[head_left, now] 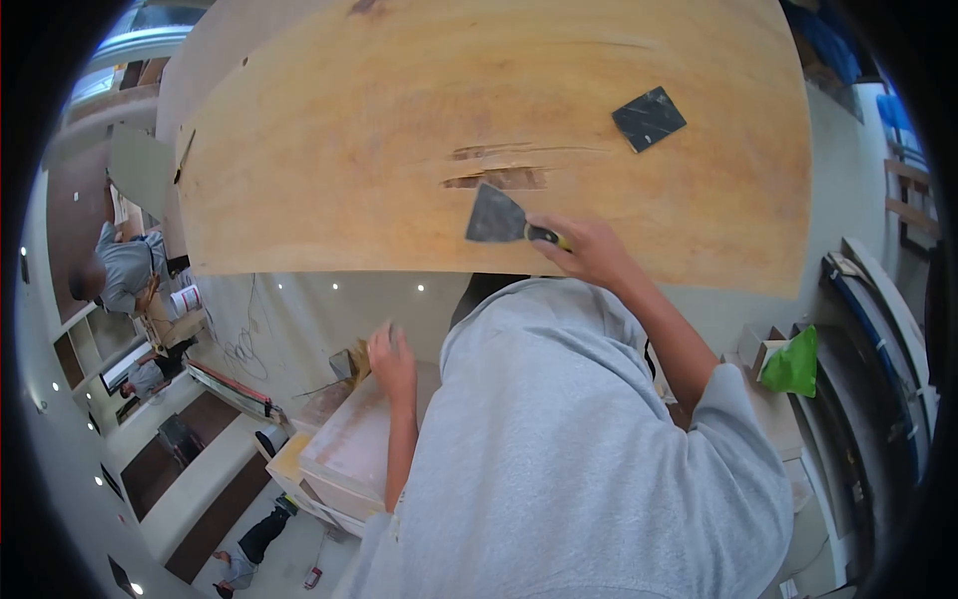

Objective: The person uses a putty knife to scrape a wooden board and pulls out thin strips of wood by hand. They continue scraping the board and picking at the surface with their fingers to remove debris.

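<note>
My right hand is closed around the handle of a putty knife. Its wide grey blade lies over the wooden sheet, just below a splintered, torn patch in the surface. To the upper right of that hand a dark rectangular piece rests on the sheet. My left hand is off the sheet, raised beside a pale, dusty box-like stand. Its fingers are blurred, and whether they hold anything does not show.
Stacked curved panels stand at the right, near a green bag. A thin dark tool lies at the sheet's left edge. Other people, one of them a person in grey, are at the left. A cable runs over the floor.
</note>
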Demonstrator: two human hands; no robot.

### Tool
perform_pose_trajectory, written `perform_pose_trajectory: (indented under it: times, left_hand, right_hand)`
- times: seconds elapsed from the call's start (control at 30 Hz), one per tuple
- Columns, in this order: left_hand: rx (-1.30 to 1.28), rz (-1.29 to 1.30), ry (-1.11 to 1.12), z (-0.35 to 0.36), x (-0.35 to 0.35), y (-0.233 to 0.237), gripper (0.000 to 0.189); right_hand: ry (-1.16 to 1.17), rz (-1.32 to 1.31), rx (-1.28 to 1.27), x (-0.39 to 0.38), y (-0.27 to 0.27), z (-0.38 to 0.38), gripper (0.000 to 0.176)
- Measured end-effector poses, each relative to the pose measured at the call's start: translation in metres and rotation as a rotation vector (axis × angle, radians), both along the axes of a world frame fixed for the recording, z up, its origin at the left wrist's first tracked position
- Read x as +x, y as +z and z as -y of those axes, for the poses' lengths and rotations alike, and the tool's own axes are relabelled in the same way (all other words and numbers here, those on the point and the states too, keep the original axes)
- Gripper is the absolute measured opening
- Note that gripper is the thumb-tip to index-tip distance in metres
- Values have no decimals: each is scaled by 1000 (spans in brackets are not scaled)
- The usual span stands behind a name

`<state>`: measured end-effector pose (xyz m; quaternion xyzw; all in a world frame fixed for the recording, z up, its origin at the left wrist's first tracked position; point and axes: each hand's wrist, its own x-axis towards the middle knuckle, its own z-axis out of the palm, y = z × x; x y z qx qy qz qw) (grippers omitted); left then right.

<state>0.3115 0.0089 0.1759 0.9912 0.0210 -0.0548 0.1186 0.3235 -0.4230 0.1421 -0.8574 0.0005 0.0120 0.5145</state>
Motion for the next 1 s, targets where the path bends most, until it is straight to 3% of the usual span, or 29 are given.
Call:
perform_pose_trajectory:
  times: [0.07, 0.13, 0.27, 0.33, 0.53, 0.6, 1.0]
  left_hand:
    - [-145, 73, -104, 56, 42, 7, 28]
    - [-136, 146, -373, 116, 86, 11, 32]
    - [-251, 203, -772, 219, 155, -17, 36]
    - [-239, 201, -856, 247, 173, -34, 34]
    - [-129, 217, -1029, 262, 193, -53, 13]
    - [-91, 230, -1055, 267, 191, -55, 7]
    - [74, 61, -1226, 279, 213, -44, 18]
  right_hand:
    - [17, 40, 15, -22, -2, 11, 37]
    - [-37, 20, -34, -45, -2, 21, 40]
    - [-235, -14, -95, -70, -6, 53, 42]
    - [-364, 7, -122, -75, -6, 70, 42]
    - [-618, -7, -94, -100, -26, 91, 43]
    - [-607, 66, -167, -100, -34, 88, 42]
    - [-651, 163, -191, -98, -37, 92, 35]
